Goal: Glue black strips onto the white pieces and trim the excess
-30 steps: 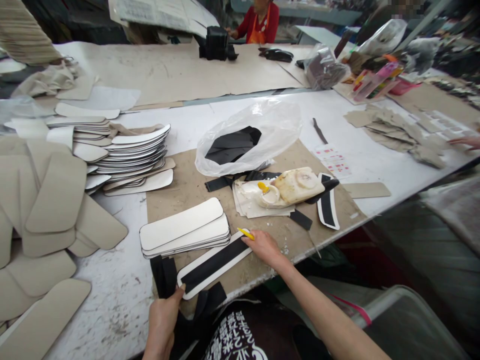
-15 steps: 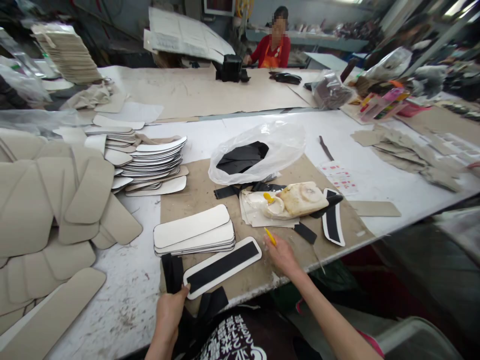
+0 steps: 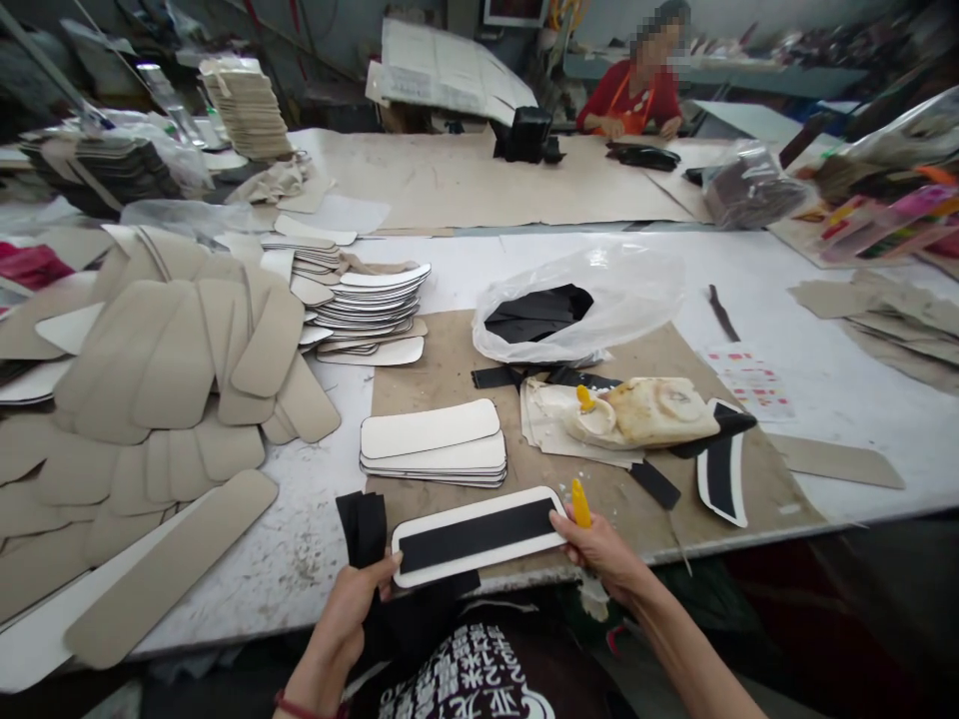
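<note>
At the lower centre, the left hand (image 3: 352, 609) and right hand (image 3: 599, 544) pinch the ends of a black-striped panel (image 3: 479, 534), the right fingers also clasping a yellow tool (image 3: 580, 502).

The white table (image 3: 465, 268) carries a brown cardboard sheet (image 3: 442, 374), fanned tan cut pieces (image 3: 172, 359) at left, and grey pieces (image 3: 884, 315) at right.

The bench (image 3: 247, 559) is being viewed from head height at its near edge, forward and down (one view only).
</note>
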A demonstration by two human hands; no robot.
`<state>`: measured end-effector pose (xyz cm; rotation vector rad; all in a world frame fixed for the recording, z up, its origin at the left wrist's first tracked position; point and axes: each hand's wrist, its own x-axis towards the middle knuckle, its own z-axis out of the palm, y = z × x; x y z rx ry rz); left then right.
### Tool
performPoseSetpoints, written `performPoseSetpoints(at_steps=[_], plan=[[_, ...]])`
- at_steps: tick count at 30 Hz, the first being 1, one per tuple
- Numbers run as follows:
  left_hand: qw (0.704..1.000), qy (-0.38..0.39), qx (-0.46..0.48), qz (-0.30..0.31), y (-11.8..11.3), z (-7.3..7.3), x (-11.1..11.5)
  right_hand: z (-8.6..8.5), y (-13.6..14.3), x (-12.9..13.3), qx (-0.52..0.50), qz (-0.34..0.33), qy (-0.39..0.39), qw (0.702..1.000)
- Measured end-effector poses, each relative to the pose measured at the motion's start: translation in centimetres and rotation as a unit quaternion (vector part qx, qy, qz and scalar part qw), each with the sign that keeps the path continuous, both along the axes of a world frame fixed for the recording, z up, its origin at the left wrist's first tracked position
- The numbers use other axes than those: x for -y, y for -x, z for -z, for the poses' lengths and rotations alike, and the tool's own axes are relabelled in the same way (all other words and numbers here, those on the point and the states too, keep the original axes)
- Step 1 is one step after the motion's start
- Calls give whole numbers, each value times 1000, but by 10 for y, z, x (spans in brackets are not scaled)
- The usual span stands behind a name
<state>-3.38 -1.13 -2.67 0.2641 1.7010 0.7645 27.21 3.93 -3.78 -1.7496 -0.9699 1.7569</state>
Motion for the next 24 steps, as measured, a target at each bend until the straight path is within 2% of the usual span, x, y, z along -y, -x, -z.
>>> performPoseSetpoints(at_steps=[3,6,10,14,17,20,22,24], plan=[[997,6,78,-6,10,-10,6,-9,5,1,-65,14,17,998],[996,2,80,-31,22,-17,0,-17,20,-12,-115,23,19,993],[996,-34,67,-57,40,-30,-21,-29,48,-41,-170,28,6,985],[993,-73,71,-55,62,-40,-56,-39,70,-77,-174,26,-9,984],[995,-93,25,-33,79,-41,-94,-44,85,-108,-87,1,-33,996],[993,-108,-38,-1,93,-39,-140,-45,100,-142,47,-14,-79,996],[991,-113,-72,17,100,-34,-166,-44,107,-161,165,-44,-119,978],[989,-110,-94,29,106,-28,-182,-40,109,-173,267,-76,-149,949]])
